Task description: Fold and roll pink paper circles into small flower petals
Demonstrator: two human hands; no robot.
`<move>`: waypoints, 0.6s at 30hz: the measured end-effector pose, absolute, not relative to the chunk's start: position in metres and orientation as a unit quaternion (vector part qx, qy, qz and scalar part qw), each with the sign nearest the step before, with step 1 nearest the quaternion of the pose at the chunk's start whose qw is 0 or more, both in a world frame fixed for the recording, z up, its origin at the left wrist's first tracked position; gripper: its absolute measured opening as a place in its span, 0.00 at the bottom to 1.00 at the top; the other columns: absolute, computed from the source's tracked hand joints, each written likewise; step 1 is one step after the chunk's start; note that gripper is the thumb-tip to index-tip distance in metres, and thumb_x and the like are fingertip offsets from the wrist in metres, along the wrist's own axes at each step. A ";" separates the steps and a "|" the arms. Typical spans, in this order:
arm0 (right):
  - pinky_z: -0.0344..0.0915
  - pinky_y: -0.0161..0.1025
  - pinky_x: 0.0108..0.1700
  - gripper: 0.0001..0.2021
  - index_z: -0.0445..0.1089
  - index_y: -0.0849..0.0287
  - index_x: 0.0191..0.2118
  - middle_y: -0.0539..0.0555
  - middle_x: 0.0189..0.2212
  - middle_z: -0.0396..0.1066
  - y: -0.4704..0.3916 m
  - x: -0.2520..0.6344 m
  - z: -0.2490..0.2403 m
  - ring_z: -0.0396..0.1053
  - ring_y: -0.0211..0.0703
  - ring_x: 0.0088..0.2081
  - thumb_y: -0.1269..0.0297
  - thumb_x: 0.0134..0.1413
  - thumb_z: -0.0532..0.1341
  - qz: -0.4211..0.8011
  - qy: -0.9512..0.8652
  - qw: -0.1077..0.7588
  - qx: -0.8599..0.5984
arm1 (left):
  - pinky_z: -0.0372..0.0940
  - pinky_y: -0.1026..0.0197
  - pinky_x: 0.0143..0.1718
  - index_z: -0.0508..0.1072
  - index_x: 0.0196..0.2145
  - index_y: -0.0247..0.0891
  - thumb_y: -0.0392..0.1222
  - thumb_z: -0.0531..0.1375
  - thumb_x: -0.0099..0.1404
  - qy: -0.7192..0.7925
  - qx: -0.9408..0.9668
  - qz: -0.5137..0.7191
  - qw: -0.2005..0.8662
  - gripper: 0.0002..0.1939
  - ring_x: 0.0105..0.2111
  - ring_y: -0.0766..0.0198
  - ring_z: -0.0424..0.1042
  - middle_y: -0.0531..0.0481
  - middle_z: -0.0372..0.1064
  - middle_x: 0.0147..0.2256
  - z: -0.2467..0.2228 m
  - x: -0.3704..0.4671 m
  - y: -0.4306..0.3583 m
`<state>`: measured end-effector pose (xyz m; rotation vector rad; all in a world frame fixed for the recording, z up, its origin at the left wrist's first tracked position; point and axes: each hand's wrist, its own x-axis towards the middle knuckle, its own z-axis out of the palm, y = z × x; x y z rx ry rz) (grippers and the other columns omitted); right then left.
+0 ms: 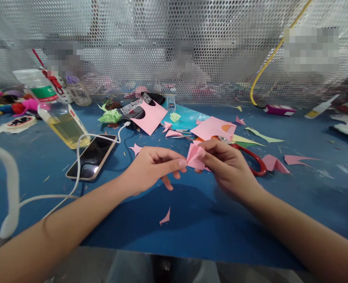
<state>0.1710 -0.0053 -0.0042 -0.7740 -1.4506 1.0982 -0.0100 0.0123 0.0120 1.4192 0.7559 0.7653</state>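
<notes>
A small piece of folded pink paper (194,157) is held up between my two hands, over the blue table (127,228). My left hand (154,167) pinches its left point between thumb and forefinger, the other fingers curled loosely below. On the opposite side, my right hand (229,165) grips the paper's right edge with thumb and fingers. Pleats fan out from the point at my left fingertips. Behind my right hand lie scissors with red handles (259,167), partly hidden. A pink paper scrap (165,217) rests on the table below my hands.
A phone (93,157) with a white cable (78,165) lies at left, beside a tilted bottle of yellow liquid (65,125). Cut pink sheets (150,118), a blue sheet (185,118) and green paper (110,117) spread behind my hands. A perforated metal screen (150,31) stands at the back.
</notes>
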 end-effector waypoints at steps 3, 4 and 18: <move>0.62 0.29 0.25 0.02 0.68 0.56 0.31 0.46 0.22 0.65 -0.005 0.170 -0.004 0.62 0.30 0.22 0.64 0.51 0.61 0.462 -0.616 0.548 -0.327 | 0.68 0.72 0.16 0.75 0.26 0.35 0.40 0.62 0.55 0.329 0.618 0.332 0.632 0.05 0.21 0.73 0.65 0.54 0.68 0.22 0.013 -0.010 0.012; 0.62 0.29 0.25 0.02 0.68 0.56 0.31 0.45 0.23 0.65 -0.005 0.170 -0.004 0.62 0.29 0.23 0.65 0.51 0.61 0.460 -0.617 0.547 -0.330 | 0.68 0.72 0.16 0.75 0.25 0.35 0.39 0.62 0.55 0.333 0.616 0.332 0.632 0.05 0.21 0.73 0.65 0.55 0.68 0.22 0.014 -0.010 0.012; 0.65 0.27 0.27 0.01 0.68 0.57 0.31 0.47 0.25 0.66 -0.008 0.171 -0.001 0.65 0.29 0.25 0.67 0.51 0.60 0.393 -0.660 0.514 -0.381 | 0.69 0.71 0.17 0.76 0.25 0.36 0.38 0.62 0.53 0.351 0.617 0.324 0.625 0.04 0.23 0.71 0.68 0.52 0.72 0.24 0.011 -0.012 0.012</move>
